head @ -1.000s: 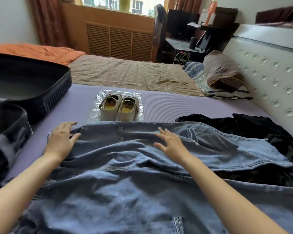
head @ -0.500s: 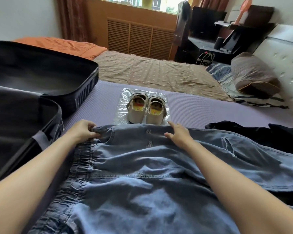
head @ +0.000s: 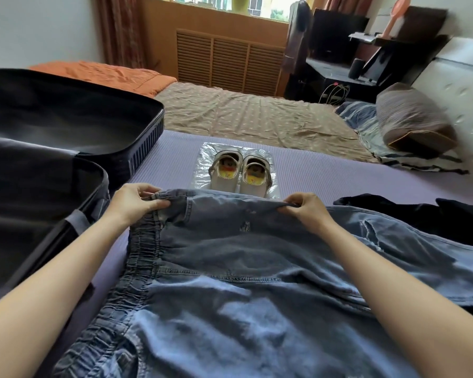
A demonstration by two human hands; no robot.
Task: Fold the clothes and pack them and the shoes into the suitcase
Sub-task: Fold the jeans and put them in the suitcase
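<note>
My left hand and right hand pinch the far edge of the denim jeans on the purple mat; sandals just beyond, open suitcase left, black garment right, window wall behind.

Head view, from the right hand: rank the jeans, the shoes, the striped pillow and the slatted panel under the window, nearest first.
1. jeans: their far edge is pinched by the right hand.
2. shoes: just ahead of it, slightly to the left.
3. pillow: far right, by the headboard.
4. slatted panel: at the back wall, beyond the bed.
</note>
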